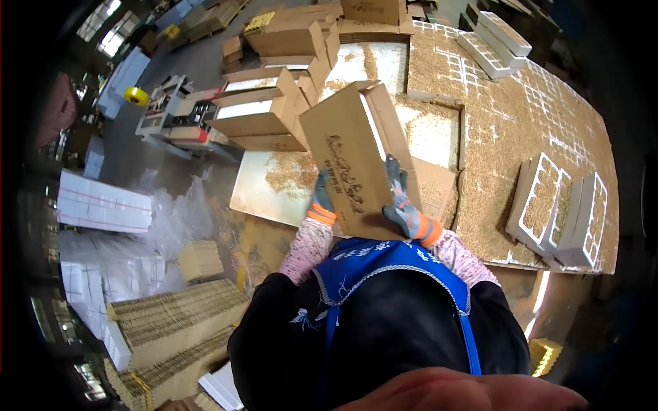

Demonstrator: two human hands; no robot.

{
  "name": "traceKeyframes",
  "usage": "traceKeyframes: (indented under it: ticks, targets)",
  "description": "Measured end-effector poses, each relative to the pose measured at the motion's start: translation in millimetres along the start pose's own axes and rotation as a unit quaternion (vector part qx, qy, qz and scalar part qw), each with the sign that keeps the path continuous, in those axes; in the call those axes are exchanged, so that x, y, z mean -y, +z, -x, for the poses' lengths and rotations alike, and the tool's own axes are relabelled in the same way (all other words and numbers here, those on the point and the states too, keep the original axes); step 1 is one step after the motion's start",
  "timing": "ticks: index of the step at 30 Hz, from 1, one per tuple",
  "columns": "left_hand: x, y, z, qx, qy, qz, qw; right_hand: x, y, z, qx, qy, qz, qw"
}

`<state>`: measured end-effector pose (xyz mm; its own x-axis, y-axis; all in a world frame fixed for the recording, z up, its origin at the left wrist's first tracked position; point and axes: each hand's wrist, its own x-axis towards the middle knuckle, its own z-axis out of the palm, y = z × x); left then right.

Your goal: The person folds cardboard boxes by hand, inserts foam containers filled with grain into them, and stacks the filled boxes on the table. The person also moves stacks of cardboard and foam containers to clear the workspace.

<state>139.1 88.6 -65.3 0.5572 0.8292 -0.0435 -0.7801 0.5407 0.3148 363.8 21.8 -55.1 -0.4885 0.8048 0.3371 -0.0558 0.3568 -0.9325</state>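
Both my hands wear grey gloves with orange cuffs and hold a brown cardboard box (346, 164) with dark printing on its side. The box stands tilted in front of my blue apron, its flaps raised and something white inside. My left hand (322, 197) presses its left side, fingers partly hidden by the box. On the right side my right hand (403, 202) grips the box edge, thumb over the printed face. Behind and left of it stand open boxes (264, 122) with white contents.
A table (490, 178) covered in brown granules extends right, with white foam trays (538, 198) at its right and more trays (493, 44) at the back. To the left are a machine (179, 113), plastic-wrapped white stacks (103, 202) and cardboard stacks (171, 322).
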Motion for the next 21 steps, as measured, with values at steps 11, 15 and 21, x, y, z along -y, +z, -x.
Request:
traceKeyframes:
  ticks: [11, 15, 21]
  targets:
    - [-32, -24, 58, -0.004, 0.181, 0.07, 0.981, 95, 9, -74, -0.198, 0.04, -0.021, 0.979]
    - [-80, -61, 85, -0.112, 0.215, 0.041, 0.969, -18, 54, -57, -0.077, 0.244, -0.308, 0.916]
    - [-174, -178, 124, -0.108, 0.293, 0.049, 0.949, -79, 183, -125, 0.083, 0.264, -0.097, 0.956]
